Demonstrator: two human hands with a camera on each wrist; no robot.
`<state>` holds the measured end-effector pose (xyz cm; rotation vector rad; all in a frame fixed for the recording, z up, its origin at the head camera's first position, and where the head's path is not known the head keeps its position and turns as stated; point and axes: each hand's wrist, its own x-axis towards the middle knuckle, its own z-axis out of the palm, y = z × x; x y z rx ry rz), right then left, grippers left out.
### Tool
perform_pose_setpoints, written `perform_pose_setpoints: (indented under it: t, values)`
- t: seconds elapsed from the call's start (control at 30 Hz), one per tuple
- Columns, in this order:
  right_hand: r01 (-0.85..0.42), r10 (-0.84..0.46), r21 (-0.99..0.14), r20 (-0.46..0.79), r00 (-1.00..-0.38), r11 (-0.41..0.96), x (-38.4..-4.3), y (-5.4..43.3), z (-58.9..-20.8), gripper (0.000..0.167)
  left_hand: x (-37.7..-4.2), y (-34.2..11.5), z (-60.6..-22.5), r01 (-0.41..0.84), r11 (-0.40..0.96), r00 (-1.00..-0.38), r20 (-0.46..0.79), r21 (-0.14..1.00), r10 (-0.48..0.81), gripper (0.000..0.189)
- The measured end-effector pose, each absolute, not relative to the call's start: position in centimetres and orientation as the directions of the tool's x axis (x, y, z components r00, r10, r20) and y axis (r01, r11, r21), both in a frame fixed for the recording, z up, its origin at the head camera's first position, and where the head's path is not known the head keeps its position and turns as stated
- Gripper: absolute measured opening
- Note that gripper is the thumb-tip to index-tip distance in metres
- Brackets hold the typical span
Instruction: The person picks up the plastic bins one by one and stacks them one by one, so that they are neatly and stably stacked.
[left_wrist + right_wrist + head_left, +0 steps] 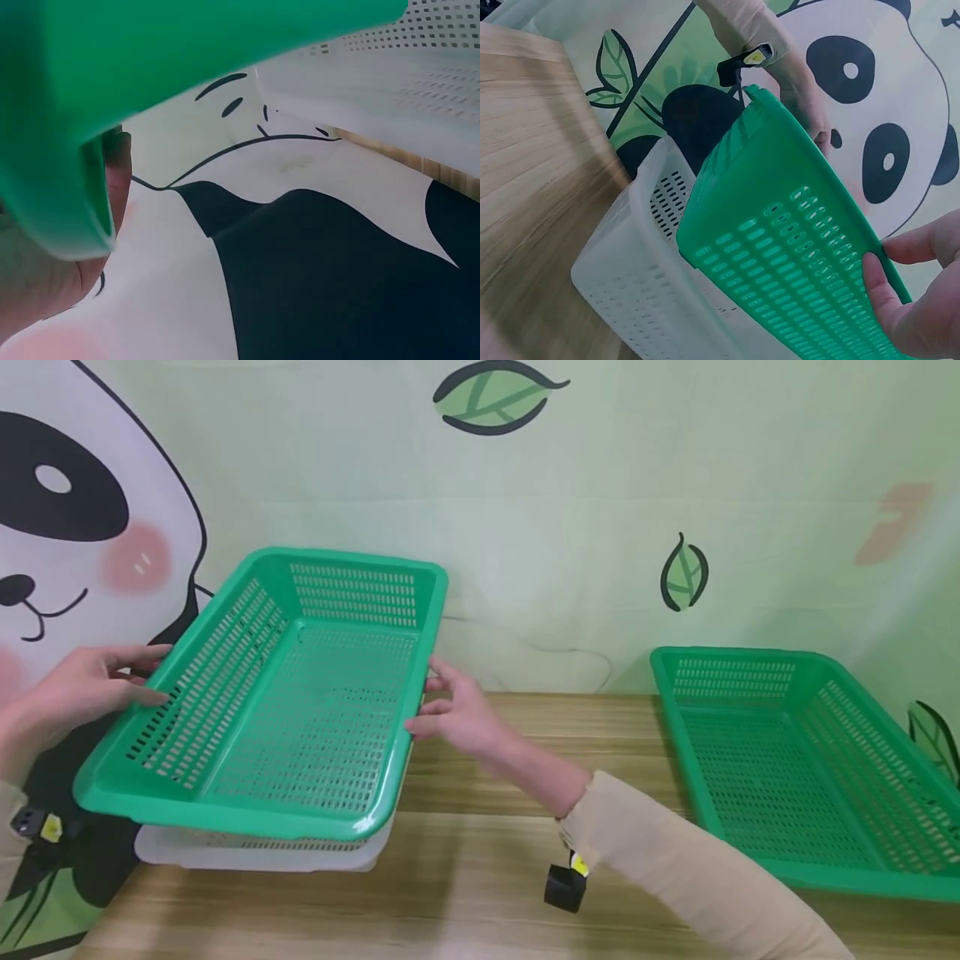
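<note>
L hand (86,689) & R hand (467,720) are both grasping a green basket (315,718), pinching the rims of its opp. long sides btwn thumb & fingers. It's hanging tilted above a white basket (262,857), over the L edge of the tabletop (495,877); can't tell if the two are touching. The white one is sitting along that L edge. A 2nd green basket (776,785) is resting near the tabletop's back edge, well to the R. Labels: yellow stickers (52,828) are showing by the black wrist cams (565,890), too small to read. On the backdrop (562,527), a reddish mark (892,524) is showing upper R, too blurry to make out; a printed panda (90,506) is filling the L.
</note>
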<state>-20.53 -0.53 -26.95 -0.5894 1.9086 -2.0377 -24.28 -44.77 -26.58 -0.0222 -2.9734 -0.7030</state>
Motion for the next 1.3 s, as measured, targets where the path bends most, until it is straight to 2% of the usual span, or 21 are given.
perform_pose_setpoints:
  t: [0.27,0.33,0.6,1.0,1.3]
  values:
    - [-0.025,-0.467,-0.997,0.056,-0.882,-0.074,-20.6,-1.2,-28.4,0.08,-21.3,-41.4,-25.3,0.002,0.894,-1.0,-0.011,0.448,0.008,0.074]
    - [-0.009,-0.467,-0.998,0.037,-0.884,-0.064,-20.6,-1.3,-28.7,0.079,-21.3,-41.6,-25.6,0.011,0.875,-0.998,-0.048,0.483,0.039,0.075]
    - [0.045,-0.475,-0.998,-0.019,-0.88,-0.044,-20.8,-1.6,-29.4,0.077,-22.6,-44.3,-29.1,-0.029,0.866,-0.995,-0.101,0.5,0.025,0.075]
    - [0.084,-0.442,-0.996,-0.078,-0.894,0.006,-21.1,-2.6,-29.7,0.079,-19.9,-40.5,-27.6,-0.04,0.851,-0.981,-0.18,0.524,0.065,0.07]
    - [0.112,-0.445,-0.994,-0.102,-0.89,0.003,-21.3,-2.7,-30.9,0.077,-20.7,-41.8,-29.5,-0.031,0.851,-0.985,-0.161,0.524,0.063,0.071]
